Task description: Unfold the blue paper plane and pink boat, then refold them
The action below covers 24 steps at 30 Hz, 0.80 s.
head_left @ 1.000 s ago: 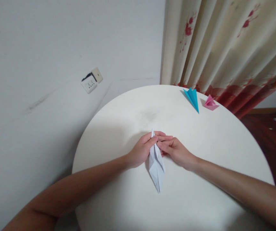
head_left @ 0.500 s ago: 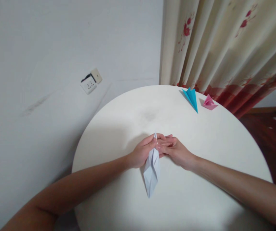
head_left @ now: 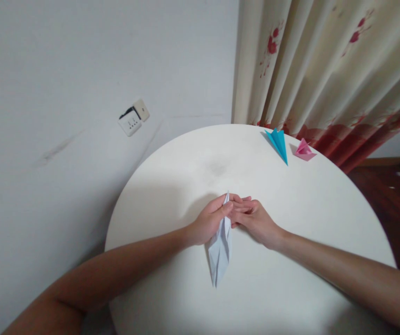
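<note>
Where our two hands meet over the round white counter point(head_left: 186, 177), we hold a long, narrow folded piece of pale white paper point(head_left: 220, 251) by its upper end. Our left hand point(head_left: 208, 221) pinches the paper's top tip between thumb and fingers, and the grip is pressed together on it. Our right hand point(head_left: 254, 218) comes in from the other side with its fingers laid against the same upper part; they overlap the left fingers, so we cannot tell exactly which of them touch the paper or whether that grip closes on it. The top of the fold is partly hidden behind these fingers, with only a small point showing above them. The lower end tapers to a point toward us, hanging close to the counter; whether it touches the surface is hard to make out.

Well apart from our hands, near the far edge of the counter, lie a teal folded paper shape with a sharp point point(head_left: 279, 143) and just beside it a small pink folded paper shape point(head_left: 303, 150). Their folds are too small to read. Behind them hangs a cream pleated curtain with red flowers point(head_left: 318, 65), cut off at the top and right. On the grey wall sits a white wall socket point(head_left: 133, 118), its details blurred. Our forearms run out of view at the bottom.
</note>
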Each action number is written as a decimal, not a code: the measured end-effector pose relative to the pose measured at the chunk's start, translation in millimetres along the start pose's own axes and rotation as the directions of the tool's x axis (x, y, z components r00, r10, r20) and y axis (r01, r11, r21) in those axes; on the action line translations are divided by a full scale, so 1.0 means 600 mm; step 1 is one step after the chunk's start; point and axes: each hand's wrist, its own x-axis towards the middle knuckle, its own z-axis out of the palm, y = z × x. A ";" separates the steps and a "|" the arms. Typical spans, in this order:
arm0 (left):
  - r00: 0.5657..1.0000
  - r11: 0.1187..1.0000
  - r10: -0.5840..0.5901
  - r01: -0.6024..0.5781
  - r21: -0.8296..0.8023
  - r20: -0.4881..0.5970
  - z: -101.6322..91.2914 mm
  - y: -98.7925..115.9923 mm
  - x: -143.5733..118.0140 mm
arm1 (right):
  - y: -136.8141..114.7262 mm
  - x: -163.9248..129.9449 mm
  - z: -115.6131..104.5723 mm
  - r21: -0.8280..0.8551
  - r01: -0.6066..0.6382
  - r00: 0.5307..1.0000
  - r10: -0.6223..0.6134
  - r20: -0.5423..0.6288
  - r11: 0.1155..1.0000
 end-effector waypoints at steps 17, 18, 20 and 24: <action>0.999 0.994 -0.045 0.043 0.101 0.017 -0.014 -0.002 -0.005 | 0.007 0.002 0.006 -0.068 -0.017 0.998 0.020 0.057 0.998; 0.999 0.995 -0.050 0.049 0.090 0.007 -0.015 -0.003 -0.004 | 0.006 0.003 0.007 -0.066 -0.006 0.998 0.009 0.057 0.998; 0.998 0.996 -0.054 0.055 0.063 -0.018 -0.014 -0.004 -0.004 | 0.005 0.003 0.008 -0.062 0.011 0.998 -0.007 0.056 0.998; 0.999 0.999 -0.049 0.050 0.018 -0.019 -0.010 0.001 -0.004 | 0.002 0.003 0.005 -0.076 0.015 0.999 -0.011 0.049 0.997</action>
